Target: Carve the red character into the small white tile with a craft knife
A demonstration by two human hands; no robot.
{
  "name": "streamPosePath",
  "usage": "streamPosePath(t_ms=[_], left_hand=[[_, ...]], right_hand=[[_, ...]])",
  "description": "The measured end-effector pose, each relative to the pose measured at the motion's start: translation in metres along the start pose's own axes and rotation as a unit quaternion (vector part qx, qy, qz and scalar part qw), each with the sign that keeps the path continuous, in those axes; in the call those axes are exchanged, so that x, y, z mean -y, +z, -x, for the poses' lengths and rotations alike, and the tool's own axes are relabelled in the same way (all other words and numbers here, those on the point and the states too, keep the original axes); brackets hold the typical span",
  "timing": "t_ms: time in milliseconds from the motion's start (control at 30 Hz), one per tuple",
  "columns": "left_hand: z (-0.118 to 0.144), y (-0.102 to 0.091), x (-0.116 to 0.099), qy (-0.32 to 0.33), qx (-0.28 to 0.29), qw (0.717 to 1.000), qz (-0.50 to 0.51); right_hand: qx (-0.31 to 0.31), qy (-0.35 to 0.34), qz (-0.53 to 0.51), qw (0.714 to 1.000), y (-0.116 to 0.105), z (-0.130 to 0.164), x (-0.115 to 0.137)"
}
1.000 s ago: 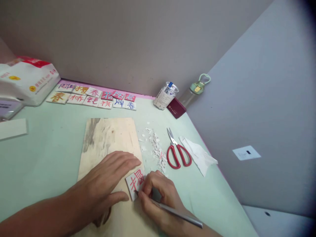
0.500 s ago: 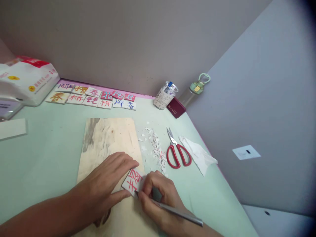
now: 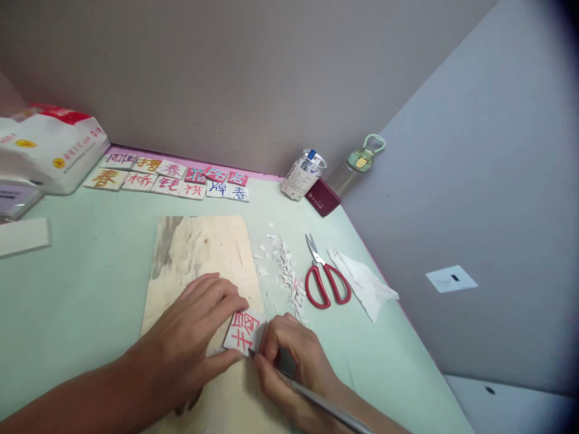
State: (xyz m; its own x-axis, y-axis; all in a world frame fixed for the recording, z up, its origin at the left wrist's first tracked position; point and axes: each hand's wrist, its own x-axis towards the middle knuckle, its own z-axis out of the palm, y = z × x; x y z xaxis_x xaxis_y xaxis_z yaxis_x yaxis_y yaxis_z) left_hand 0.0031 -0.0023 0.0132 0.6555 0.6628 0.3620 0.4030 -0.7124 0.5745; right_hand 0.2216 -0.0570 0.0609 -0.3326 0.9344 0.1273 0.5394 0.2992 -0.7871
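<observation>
A small white square tile point(image 3: 245, 332) with red brush-like characters lies on the wooden board point(image 3: 205, 247), near its right edge. My left hand point(image 3: 199, 331) rests over the board, its thumb and fingers closed on the tile's left side and corners. In a pen-like grip, my right hand point(image 3: 296, 364) holds a slim silver craft knife point(image 3: 323, 407). The dark tip of the knife meets the tile's lower right edge; the exact contact is too small to make out. White shavings point(image 3: 287, 271) lie scattered beyond my right hand.
Red-handled scissors point(image 3: 320, 277) and a crumpled tissue point(image 3: 362, 280) lie to the right. Two rows of lettered tiles point(image 3: 181, 178) line the back. A can point(image 3: 302, 178), a dark red box point(image 3: 322, 198) and a bottle point(image 3: 355, 169) stand back right; a tissue pack point(image 3: 54, 147) sits left.
The tile has turned slightly counterclockwise under my left hand, whose fingers shifted a little left. The knife's handle end has dropped lower, while its tip stays at the tile's edge.
</observation>
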Motion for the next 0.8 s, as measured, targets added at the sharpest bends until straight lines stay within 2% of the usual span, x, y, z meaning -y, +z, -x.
streamPosePath(t_ms=[300,733,800], left_hand=[[-0.0011,-0.0002,-0.0006,-0.007,-0.010,1.000,0.004],[0.0003,-0.0007,0.0010,-0.007,0.000,1.000,0.019],[-0.0003,-0.0006,0.0007,-0.008,0.005,1.000,0.017]], right_hand=[[-0.018,-0.054,0.011,0.998,0.0043,0.0018,-0.0068],[-0.013,-0.061,0.012,0.998,0.0059,0.0022,-0.0081],[-0.011,-0.081,0.021,0.996,0.0060,0.0015,-0.0103]])
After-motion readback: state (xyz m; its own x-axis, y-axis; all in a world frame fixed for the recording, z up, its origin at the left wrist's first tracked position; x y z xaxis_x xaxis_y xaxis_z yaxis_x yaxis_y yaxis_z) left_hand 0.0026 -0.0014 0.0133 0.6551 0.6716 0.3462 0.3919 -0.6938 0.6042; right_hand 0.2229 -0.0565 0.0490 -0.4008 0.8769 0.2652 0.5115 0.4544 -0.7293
